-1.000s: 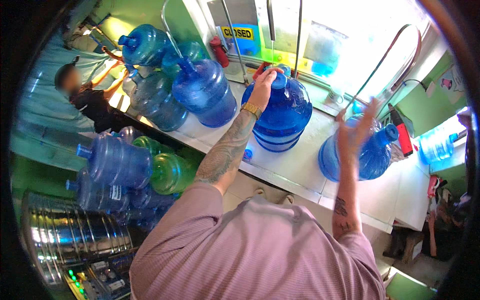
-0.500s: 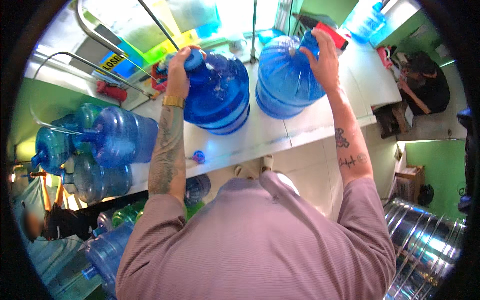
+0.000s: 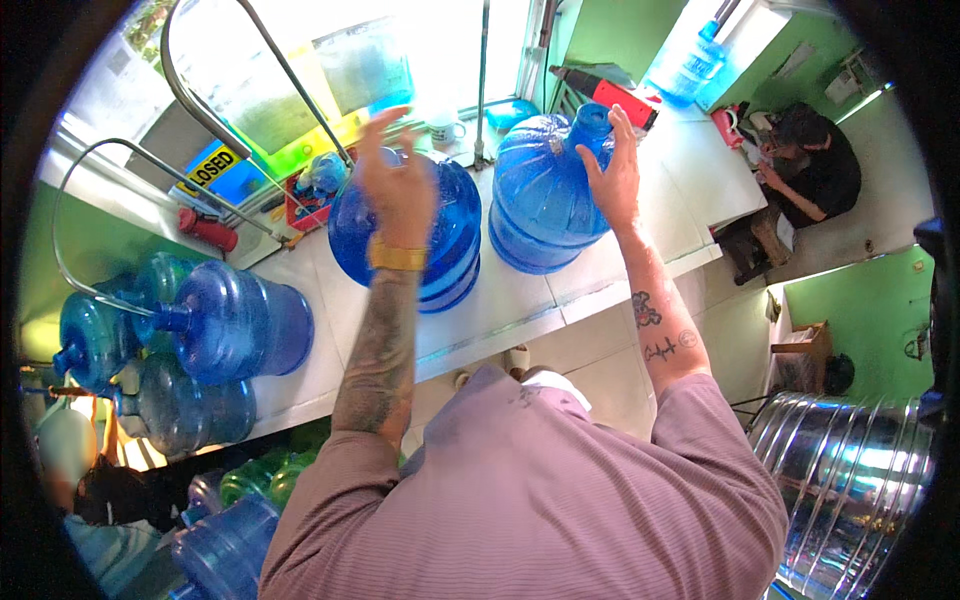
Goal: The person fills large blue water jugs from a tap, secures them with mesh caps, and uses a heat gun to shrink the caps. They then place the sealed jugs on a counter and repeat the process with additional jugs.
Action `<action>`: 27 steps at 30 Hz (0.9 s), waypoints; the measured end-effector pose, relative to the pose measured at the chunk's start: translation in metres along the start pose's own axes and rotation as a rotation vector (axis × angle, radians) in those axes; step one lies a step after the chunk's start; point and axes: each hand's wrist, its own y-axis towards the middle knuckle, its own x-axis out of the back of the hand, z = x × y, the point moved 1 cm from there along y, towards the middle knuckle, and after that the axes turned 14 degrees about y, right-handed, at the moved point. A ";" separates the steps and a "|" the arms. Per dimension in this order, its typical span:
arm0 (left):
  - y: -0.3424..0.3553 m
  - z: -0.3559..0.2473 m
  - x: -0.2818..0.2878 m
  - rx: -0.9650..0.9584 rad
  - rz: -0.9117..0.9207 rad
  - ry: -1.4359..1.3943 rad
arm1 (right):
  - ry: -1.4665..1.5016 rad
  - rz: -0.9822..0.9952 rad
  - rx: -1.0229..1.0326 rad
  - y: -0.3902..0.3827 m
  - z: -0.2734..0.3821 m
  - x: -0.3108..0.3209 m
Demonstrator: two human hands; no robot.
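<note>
Two large blue water jugs stand upright side by side on a white tiled counter (image 3: 520, 315). Over the darker left jug (image 3: 462, 225) is my left hand (image 3: 395, 190), smeared by motion; its fingers look apart with nothing in them, and it hides the jug's neck. My right hand (image 3: 612, 180) is beside the neck of the lighter right jug (image 3: 540, 200). Its thumb and fingers are stretched apart, near or lightly touching the neck. No cap shows on that neck.
Several more blue jugs (image 3: 245, 320) lie stacked at the left, with others below the counter. Behind stand a red basket (image 3: 305, 210) of blue pieces and a metal rail (image 3: 190, 85). A person in black (image 3: 830, 165) sits at the right, near a shiny steel tank (image 3: 850, 490).
My left hand has come off the left jug's neck and moved right over its top. My right hand's grip on the right jug's neck has loosened. The whole view has shifted slightly.
</note>
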 end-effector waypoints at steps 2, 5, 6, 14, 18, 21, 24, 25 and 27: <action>-0.010 -0.035 -0.061 -0.064 0.207 -0.197 | -0.071 0.003 0.039 0.002 -0.002 0.000; -0.005 -0.054 -0.168 -0.206 0.493 0.032 | -0.021 0.016 0.052 0.003 -0.008 0.002; -0.006 -0.050 -0.200 0.222 0.780 -0.216 | -0.020 0.002 0.056 0.003 -0.010 0.003; -0.030 -0.030 -0.261 0.194 0.873 -0.420 | -0.021 -0.086 0.029 -0.013 -0.019 -0.008; -0.046 -0.042 -0.251 0.313 0.664 -0.332 | 0.098 -0.132 0.034 -0.027 -0.023 -0.007; -0.057 -0.046 -0.228 0.122 0.673 -0.065 | 0.102 0.018 -0.025 -0.027 -0.019 -0.013; -0.060 -0.047 -0.164 0.076 0.604 -0.030 | 0.161 0.256 -0.071 0.001 -0.003 0.001; -0.063 -0.045 -0.126 0.184 0.554 -0.201 | 0.169 0.320 -0.135 0.015 0.001 0.012; -0.062 -0.037 -0.033 -0.072 0.341 0.239 | 0.541 0.675 -0.595 0.050 -0.007 0.074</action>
